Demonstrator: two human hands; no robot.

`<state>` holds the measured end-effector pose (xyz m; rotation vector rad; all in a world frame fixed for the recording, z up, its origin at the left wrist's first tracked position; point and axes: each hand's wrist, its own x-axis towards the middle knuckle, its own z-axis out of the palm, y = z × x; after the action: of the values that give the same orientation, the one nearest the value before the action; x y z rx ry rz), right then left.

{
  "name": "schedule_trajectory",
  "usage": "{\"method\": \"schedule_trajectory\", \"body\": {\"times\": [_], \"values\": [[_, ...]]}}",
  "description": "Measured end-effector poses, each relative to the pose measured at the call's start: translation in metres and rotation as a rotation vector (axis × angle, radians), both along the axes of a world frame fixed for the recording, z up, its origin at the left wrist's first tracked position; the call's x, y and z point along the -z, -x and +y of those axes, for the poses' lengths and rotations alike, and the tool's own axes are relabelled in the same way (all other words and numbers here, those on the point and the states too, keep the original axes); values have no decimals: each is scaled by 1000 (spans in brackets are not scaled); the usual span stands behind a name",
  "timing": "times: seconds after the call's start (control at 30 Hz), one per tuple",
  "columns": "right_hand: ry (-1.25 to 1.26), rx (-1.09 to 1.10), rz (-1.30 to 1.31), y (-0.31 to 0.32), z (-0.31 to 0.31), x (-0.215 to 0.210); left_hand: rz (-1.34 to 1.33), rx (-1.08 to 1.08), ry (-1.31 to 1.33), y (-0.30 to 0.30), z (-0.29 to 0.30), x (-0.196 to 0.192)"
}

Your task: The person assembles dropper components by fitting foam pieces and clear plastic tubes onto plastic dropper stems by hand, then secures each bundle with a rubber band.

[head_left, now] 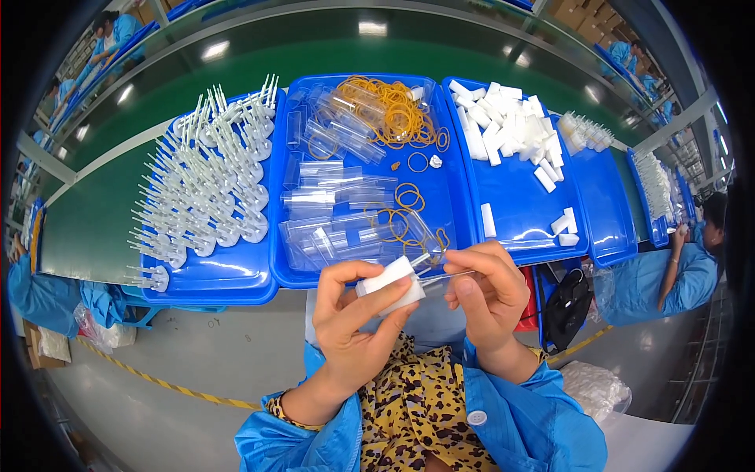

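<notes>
My left hand (358,315) is closed on white rectangular blocks (391,277), held between thumb and fingers just in front of the middle tray. A short pale, shiny piece sticks out at the blocks' right end. Close beside it, my right hand (489,303) pinches a thin, clear strip-like piece (450,275) reaching toward the blocks; whether they touch I cannot tell. Behind both hands, the blue middle tray (460,236) holds clear plastic tubes (330,197) and a heap of yellow rubber bands (385,106).
On the left, a blue tray (212,279) carries rows of white stemmed parts (208,177). A right-hand tray (515,208) has loose white blocks (511,118); a further tray (609,212) bears small translucent parts (586,131). A green conveyor belt (314,55) runs behind. Co-workers in blue sit at both sides.
</notes>
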<state>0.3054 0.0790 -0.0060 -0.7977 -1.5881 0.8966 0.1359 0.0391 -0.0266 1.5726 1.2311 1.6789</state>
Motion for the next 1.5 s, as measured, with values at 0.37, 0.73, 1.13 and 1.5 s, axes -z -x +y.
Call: {"method": "schedule_trajectory", "body": {"times": [0.37, 0.73, 1.13, 1.5], "values": [[-79, 15, -23, 3, 1, 3, 63, 24, -69, 2, 4, 3], [201, -63, 324, 0, 11, 11, 152, 162, 18, 8, 2, 0], [12, -152, 271, 2, 20, 22, 201, 25, -289, -4, 12, 11], [-261, 164, -292, 16, 9, -1, 356, -137, -421, -8, 14, 16]]}}
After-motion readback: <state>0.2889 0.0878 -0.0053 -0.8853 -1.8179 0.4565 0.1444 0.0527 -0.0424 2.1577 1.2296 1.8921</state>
